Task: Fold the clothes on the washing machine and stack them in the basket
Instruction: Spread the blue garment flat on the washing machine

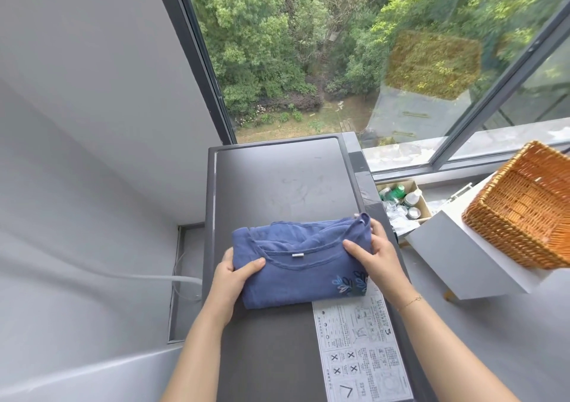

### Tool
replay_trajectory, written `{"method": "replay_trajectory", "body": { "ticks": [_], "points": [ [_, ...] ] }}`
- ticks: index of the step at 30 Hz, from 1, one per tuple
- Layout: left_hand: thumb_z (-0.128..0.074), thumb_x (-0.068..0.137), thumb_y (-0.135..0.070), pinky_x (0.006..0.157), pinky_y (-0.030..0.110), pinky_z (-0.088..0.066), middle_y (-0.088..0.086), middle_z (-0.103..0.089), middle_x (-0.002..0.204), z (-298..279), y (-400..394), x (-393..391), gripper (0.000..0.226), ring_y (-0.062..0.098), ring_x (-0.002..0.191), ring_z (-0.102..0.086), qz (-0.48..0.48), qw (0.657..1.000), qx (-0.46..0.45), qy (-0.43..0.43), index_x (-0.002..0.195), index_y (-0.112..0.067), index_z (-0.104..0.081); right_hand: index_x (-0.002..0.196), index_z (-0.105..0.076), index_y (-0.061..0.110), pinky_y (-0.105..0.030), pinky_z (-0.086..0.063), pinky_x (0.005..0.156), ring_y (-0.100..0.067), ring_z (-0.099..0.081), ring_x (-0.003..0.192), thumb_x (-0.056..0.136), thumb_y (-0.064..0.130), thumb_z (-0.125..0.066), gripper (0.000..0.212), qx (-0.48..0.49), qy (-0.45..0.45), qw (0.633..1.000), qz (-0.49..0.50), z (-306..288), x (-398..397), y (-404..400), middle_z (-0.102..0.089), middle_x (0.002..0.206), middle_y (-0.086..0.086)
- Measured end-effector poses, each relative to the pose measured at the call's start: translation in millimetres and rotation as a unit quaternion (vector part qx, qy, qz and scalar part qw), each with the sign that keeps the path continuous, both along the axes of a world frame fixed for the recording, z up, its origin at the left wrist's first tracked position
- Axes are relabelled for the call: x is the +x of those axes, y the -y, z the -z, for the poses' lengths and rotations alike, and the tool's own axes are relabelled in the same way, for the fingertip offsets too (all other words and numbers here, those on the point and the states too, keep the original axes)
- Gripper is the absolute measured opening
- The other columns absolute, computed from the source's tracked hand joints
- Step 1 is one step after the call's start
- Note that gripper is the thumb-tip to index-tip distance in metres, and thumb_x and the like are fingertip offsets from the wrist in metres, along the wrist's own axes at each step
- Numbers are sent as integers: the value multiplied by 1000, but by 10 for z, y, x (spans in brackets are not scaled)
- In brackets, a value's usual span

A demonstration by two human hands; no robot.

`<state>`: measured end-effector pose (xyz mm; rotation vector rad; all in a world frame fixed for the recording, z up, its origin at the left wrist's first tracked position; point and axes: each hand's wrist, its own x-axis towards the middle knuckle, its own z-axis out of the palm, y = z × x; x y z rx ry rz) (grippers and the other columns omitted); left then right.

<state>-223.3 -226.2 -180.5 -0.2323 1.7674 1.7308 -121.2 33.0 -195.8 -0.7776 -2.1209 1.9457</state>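
Blue shirt (296, 262): folded into a rough rectangle, laid flat on the dark grey lid of the washing machine (283, 179), neckline uppermost, embroidered flower at the near right corner.

Left hand (229, 278): set at the shirt's left edge; thumb is laid on top of the cloth, the other fingers are tucked beneath the fold, so the edge is gripped.

Right hand (379, 253): set at the right edge; thumb is pressed on top, fingers are curled round the far corner, apparently under the cloth, though this is hidden.

Basket (524, 207): wicker, tilted, placed on a white stand (468, 259) to the right, well apart from the shirt.

Instruction sticker (361, 349): fixed to the lid, partly covered by the shirt.
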Motion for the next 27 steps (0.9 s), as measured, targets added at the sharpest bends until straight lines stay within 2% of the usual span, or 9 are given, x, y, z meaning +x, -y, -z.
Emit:
{"method": "replay_trajectory", "body": {
  "ticks": [3,5,6,9,12,15,21,25,27],
  "points": [
    [-68,64,-21,90,30,-49,-2,-69,118,-92,-17,30,67,14,108,-66,26,997,58,-33,129,-29,-57,116,-68,12,-27,-50,92,-2,-58,114,86,0,-65,33,-73,-23,997,-19,-93,-19,68,-60,131,13],
    [-57,71,-13,94,31,-48,-2,-67,122,-164,-57,22,61,14,112,-64,44,993,101,-29,131,-25,-58,96,-71,0,-35,-53,78,-14,-68,88,77,9,-70,21,-134,-13,991,7,-144,-68,131,-73,99,-3],
    [-54,74,-13,92,31,-49,1,-68,121,-199,-73,9,54,17,112,-64,49,992,112,-28,127,-20,-62,91,-69,-5,-36,-53,74,-20,-68,81,74,14,-70,25,-138,-8,990,27,-155,-89,144,-73,89,-10],
    [-61,77,-22,77,27,-54,11,-72,108,-214,-71,-44,34,28,104,-67,12,996,89,-9,107,-10,-71,97,-67,-4,-34,-57,73,-26,-68,84,83,13,-72,23,-150,-15,987,55,-204,-101,140,-73,93,-17],
    [-65,89,-25,72,26,-55,9,-74,102,-199,-93,-100,26,24,97,-70,-5,998,55,-11,108,-8,-67,102,-68,-1,-29,-57,74,-20,-70,85,90,13,-64,19,-160,-20,985,58,-234,-111,105,-74,96,-14],
    [-62,93,-28,70,28,-54,6,-75,94,-54,-196,-190,21,19,88,-71,-44,998,-26,-34,102,-9,-67,100,-67,-3,-30,-57,74,-19,-69,83,93,15,-62,20,-138,32,988,63,-86,-202,80,-73,94,-13],
    [-59,93,-35,82,41,-53,8,-72,87,285,-312,-295,30,27,91,-68,-19,974,-200,-101,88,-6,-64,81,-63,-3,-52,-53,75,-21,-62,74,87,27,-67,31,-62,100,989,91,256,-305,97,-71,82,-21],
    [-56,94,-43,76,39,-53,14,-71,86,286,-377,-333,43,22,80,-66,3,984,-136,-116,89,-1,-61,84,-62,-1,-45,-51,68,-20,-60,72,91,39,-61,41,-35,52,995,81,232,-293,194,-67,84,-26],
    [-54,94,-46,67,36,-48,10,-65,75,309,-380,-310,47,23,74,-61,19,973,-189,-131,81,-1,-55,81,-59,3,-44,-49,63,-19,-59,68,86,59,-57,56,55,85,993,59,266,-274,214,-64,74,-20]
  ]
}}
